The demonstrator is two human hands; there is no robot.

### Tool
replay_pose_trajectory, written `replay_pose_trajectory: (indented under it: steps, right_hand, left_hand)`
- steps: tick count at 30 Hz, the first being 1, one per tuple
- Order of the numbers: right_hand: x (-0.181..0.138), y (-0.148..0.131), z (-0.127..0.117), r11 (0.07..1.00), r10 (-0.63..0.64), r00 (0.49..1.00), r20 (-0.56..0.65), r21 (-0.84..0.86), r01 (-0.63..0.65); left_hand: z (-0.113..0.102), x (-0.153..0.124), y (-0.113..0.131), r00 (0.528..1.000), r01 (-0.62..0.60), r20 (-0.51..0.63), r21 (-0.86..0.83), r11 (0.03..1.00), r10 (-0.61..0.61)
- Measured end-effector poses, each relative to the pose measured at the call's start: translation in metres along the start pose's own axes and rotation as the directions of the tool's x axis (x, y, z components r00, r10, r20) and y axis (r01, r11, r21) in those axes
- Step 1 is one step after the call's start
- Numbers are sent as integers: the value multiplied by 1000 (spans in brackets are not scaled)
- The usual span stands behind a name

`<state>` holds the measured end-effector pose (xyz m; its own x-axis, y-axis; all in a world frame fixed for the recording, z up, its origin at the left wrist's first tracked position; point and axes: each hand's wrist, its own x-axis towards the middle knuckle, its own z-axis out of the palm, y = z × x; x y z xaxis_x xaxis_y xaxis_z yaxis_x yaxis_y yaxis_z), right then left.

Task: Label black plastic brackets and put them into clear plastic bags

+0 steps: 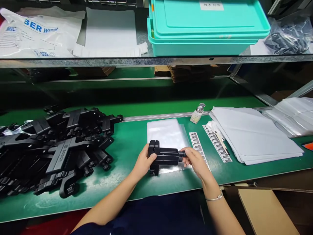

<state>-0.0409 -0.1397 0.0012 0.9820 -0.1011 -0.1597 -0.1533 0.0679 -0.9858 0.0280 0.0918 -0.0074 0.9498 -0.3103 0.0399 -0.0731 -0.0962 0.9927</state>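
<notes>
Both hands grip black part (164, 156) over bags (167, 133): left hand (144, 163) at 9, right hand (195, 161) at 3. Teal bin (207, 29) at 12, lidded.

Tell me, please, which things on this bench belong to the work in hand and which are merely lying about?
In hand:
- black plastic part, held by left hand and right hand
- clear bags beneath it
- pile of black parts

Lying about:
- small bottle
- label strips
- white sheets
- teal crate on the shelf
</notes>
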Motion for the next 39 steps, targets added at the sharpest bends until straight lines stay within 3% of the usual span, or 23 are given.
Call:
replay_pose_trajectory:
  steps: [6,12,19,39]
  right_hand:
    - [-8,2,-1,929,-288,958,0,-245,279]
    - [-4,17,0,964,-192,973,-126,-212,163]
    - [-6,13,2,963,-261,955,-140,-109,247]
    - [-5,9,2,963,-261,949,-176,-111,244]
  left_hand:
    - [1,-3,-4,997,66,-21,-99,993,-69]
    - [2,-7,-2,999,20,-31,-71,997,-22]
    - [5,-7,-3,999,42,-18,-100,994,-44]
    - [0,-5,3,998,23,60,-2,1000,-23]
